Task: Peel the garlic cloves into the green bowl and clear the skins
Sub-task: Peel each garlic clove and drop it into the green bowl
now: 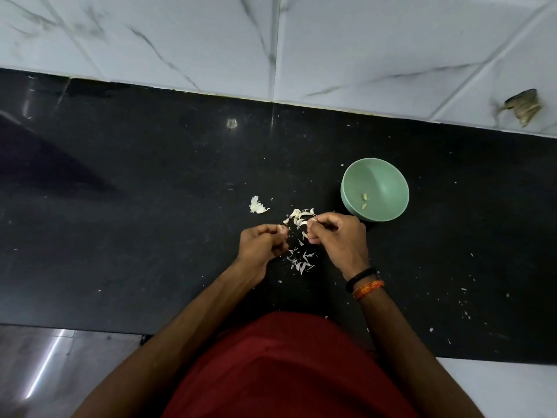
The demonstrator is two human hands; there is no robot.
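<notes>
A green bowl (388, 176) stands on the black counter, right of my hands, with two peeled garlic cloves (364, 201) inside. Several unpeeled cloves (300, 215) lie in a small heap just beyond my fingers. My right hand (337, 239) is curled, pinching a garlic clove (305, 234) at its fingertips. My left hand (263, 244) is curled close beside it, fingertips pinched together; whether a bit of skin is in them I cannot tell. Thin skins (301, 260) are scattered on the counter between and below my hands. A bigger garlic piece (257, 205) lies to the left.
The black counter (135, 221) runs up to a white marble-tiled wall (331, 46) at the back. Small skin flecks (464, 306) dot the counter at the right. A brown scrap (524, 108) sticks to the wall at far right. The counter's front edge is close to my body.
</notes>
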